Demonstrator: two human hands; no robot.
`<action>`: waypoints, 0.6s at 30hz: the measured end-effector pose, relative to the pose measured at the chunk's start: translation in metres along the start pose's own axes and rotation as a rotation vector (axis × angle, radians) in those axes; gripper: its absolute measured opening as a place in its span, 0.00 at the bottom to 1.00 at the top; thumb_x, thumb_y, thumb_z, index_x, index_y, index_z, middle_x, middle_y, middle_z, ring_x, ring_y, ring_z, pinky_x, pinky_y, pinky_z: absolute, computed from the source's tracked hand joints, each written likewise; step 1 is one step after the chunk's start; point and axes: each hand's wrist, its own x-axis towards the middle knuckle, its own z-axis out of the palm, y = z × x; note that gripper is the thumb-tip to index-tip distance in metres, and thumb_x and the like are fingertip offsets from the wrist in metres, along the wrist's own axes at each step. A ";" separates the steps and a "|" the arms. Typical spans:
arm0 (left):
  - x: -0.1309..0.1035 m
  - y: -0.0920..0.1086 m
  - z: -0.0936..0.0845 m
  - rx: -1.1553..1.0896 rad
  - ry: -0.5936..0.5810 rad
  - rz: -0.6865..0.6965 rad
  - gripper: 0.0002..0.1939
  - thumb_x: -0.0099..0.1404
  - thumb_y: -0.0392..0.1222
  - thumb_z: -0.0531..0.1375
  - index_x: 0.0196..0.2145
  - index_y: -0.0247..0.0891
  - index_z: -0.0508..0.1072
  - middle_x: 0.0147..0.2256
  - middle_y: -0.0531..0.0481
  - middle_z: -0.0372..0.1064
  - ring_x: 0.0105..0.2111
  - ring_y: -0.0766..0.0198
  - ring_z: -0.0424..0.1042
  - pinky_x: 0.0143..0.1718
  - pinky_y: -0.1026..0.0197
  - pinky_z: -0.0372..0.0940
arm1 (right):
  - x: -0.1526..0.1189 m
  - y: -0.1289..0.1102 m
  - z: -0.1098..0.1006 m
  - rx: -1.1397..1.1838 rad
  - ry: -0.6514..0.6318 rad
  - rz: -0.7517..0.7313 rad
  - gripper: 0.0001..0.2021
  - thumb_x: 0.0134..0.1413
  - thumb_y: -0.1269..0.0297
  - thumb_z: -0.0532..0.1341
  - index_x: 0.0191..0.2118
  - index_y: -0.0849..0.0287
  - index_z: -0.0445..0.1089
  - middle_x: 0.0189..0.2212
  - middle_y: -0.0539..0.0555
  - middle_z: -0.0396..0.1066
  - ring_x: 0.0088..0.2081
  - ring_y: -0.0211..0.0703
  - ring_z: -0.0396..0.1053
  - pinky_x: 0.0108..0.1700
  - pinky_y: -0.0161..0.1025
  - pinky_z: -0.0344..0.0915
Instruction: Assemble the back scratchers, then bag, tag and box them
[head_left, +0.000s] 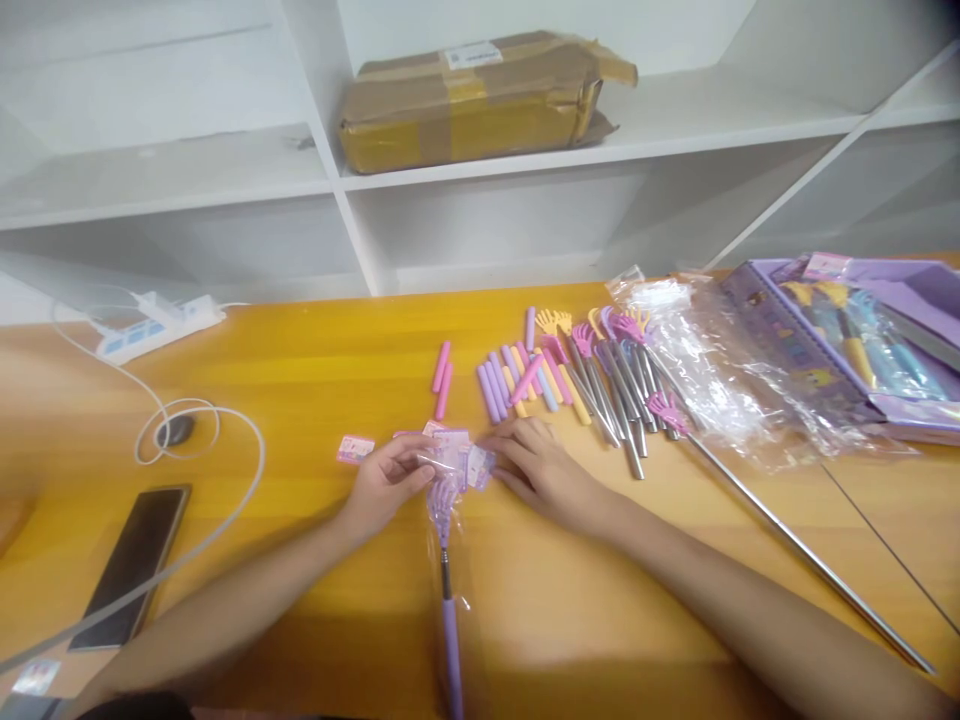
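A purple hand-shaped back scratcher point(450, 630) lies in a clear plastic bag, its head toward the shelf and its handle toward the near table edge. My left hand point(390, 480) pinches the top of the bag beside the purple claw. Several small printed cards point(477, 466) lie bunched at the bag's top. My right hand point(536, 465) rests over the right side of these cards with bent fingers; whether it grips one is hidden. Beyond it lie several coloured handle tubes point(493, 392) and metal rods with claw heads point(622, 385).
Clear plastic bags point(720, 370) and a purple box point(795, 345) of wrapped scratchers are at the right. One long extended rod point(810, 550) slants toward the near right. Left are a phone point(131, 565), white cable and power strip point(161, 328). A taped carton point(472, 100) sits on the shelf.
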 end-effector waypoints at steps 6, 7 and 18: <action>0.000 -0.002 0.000 0.012 0.017 -0.013 0.15 0.67 0.44 0.72 0.49 0.38 0.81 0.37 0.48 0.81 0.38 0.63 0.83 0.45 0.62 0.77 | 0.000 -0.003 0.000 -0.112 -0.104 -0.087 0.26 0.74 0.55 0.61 0.72 0.52 0.62 0.65 0.64 0.64 0.63 0.61 0.62 0.62 0.63 0.64; 0.000 -0.002 0.000 0.018 0.017 -0.009 0.16 0.67 0.44 0.72 0.50 0.38 0.81 0.37 0.48 0.81 0.38 0.63 0.83 0.45 0.63 0.77 | 0.000 -0.004 0.000 -0.116 -0.113 -0.083 0.25 0.74 0.56 0.60 0.72 0.53 0.63 0.65 0.63 0.65 0.64 0.61 0.62 0.62 0.62 0.64; -0.001 0.005 -0.002 0.097 -0.106 0.093 0.16 0.73 0.44 0.66 0.56 0.38 0.78 0.41 0.44 0.82 0.42 0.59 0.82 0.47 0.58 0.76 | 0.003 0.005 0.005 0.092 0.010 0.003 0.18 0.62 0.55 0.73 0.50 0.57 0.68 0.55 0.61 0.70 0.57 0.55 0.68 0.58 0.54 0.67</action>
